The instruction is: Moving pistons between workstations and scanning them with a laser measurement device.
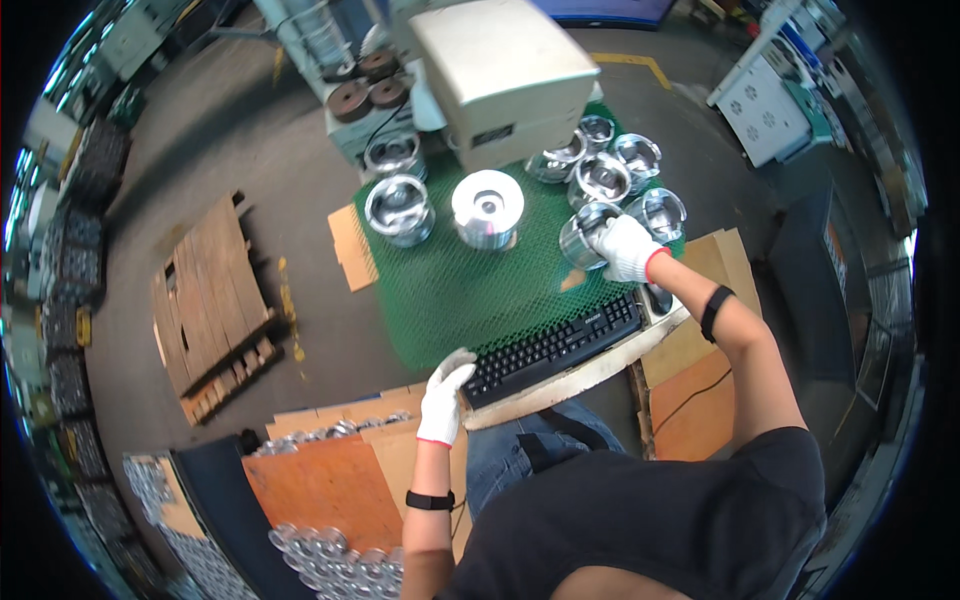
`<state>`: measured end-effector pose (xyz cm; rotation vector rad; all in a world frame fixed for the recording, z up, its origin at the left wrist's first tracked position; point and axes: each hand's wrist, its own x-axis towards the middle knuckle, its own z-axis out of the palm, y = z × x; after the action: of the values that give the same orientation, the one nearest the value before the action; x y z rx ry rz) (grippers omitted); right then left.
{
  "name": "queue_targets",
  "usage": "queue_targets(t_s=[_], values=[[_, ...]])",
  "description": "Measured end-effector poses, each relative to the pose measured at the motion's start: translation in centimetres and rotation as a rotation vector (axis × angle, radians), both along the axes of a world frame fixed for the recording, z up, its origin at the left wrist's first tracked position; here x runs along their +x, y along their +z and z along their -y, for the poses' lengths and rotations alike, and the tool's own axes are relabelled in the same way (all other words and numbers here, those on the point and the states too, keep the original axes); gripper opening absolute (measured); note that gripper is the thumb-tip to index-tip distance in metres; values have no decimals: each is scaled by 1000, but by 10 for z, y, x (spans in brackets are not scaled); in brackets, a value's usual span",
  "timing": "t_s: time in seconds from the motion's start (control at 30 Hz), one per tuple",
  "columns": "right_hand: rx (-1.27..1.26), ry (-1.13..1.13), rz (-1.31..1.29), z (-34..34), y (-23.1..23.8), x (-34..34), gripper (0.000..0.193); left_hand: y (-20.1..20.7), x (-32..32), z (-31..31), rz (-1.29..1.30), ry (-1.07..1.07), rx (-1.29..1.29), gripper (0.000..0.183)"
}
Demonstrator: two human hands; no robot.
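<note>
My right hand point(628, 250), in a white knit glove, is closed on the upper rim of a shiny metal piston point(580, 243) at the right of the green mesh mat point(470, 300). My left hand point(446, 391), gloved the same way, rests by the left end of a black keyboard point(555, 347). Its fingers are stretched out and hold nothing. Another piston point(487, 212) stands alone in the middle of the mat, its pale flat crown upward. Two more, including a piston point(400, 212) with its hollow side up, stand at the left. Several pistons point(602, 178) crowd around the right hand.
A beige machine housing point(505, 75) overhangs the mat's far side. Brown round weights point(350, 102) sit at its left. A dark mouse point(659, 299) lies beside the keyboard. Stacked pistons point(335, 560) fill the lower left, near an orange-brown board point(315, 490). A wooden pallet point(212, 300) lies on the floor.
</note>
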<state>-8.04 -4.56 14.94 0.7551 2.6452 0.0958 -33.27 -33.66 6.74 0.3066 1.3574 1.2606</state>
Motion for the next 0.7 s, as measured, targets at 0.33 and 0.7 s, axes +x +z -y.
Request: queue_targets(t_s=[0.33,0.7], values=[[-287,-229,-233,139,-6,-43,34,-43,-21,252,-72,494,-275,45],[-1842,-175,-533,253,111,-178,34,100,-14,143,-72,356,373,54]])
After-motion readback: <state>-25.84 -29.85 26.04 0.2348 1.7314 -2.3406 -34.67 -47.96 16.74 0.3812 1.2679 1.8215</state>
